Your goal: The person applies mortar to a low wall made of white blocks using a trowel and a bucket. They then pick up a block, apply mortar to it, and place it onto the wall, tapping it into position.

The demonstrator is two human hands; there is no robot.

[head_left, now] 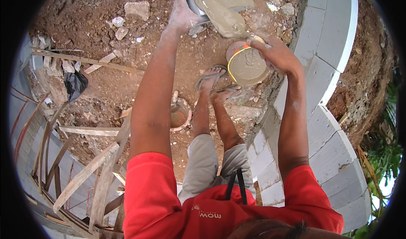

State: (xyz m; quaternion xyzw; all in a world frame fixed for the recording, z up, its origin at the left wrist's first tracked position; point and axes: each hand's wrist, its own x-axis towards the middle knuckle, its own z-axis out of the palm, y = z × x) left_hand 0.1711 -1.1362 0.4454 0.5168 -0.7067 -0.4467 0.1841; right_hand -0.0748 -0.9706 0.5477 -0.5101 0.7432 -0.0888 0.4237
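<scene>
My left hand grips the near left end of a pale grey block at the top of the view. Wet grey mortar covers much of the block's upper face. My right hand is closed round the handle of a trowel, whose blade is coated with mortar and lies against the block. Below that hand stands a bucket with a yellow rim, holding mortar. My right fingers are partly hidden behind the hand.
A block wall curves along my right. By my sandalled feet sits a smaller bucket with a tool handle in it. Wooden props stand at lower left. A black plastic bag, planks and stones lie on the soil.
</scene>
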